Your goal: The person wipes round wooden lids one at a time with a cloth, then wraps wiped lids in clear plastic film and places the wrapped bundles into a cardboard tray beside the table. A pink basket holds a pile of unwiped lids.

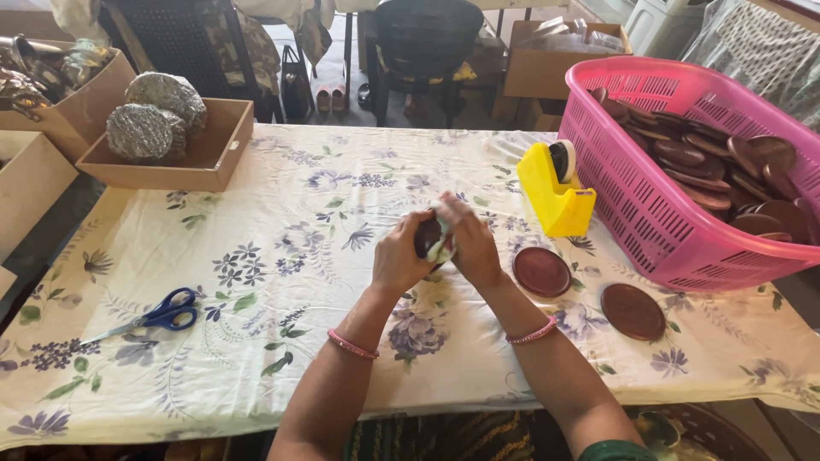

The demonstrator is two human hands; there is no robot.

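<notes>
Left hand: our left hand (400, 254) is clenched round a dark round disc (426, 237), held up off the table at centre, fingers curled over its left edge.
Right hand: our right hand (471, 243) grasps the same disc from the right side, pressing a pale patterned wrap (442, 242) against it; fingertips mostly hidden, so we cannot tell the exact pinch.
Disc position: between both our hands, above the floral tablecloth (282, 282), just left of the yellow tape dispenser (553, 192).
Wrap: bunched between the two hands, touching the disc; how far it covers it we cannot tell.
Wrists: pink bangle (353, 345) on our left, another on our right.
Loose discs: two brown round discs (541, 271) lie flat on the cloth to the right of our hands, near each other but apart, in front of the basket.
Basket: pink plastic basket (649, 213) at right, holding a pile of the same brown discs.
Dispenser: stands upright just beside the basket's left wall.
Scissors: blue-handled scissors (158, 317) lie flat at left, well apart from our hands.
Box: cardboard tray (213, 158) at far left holds foil-wrapped round bundles (141, 132).
</notes>
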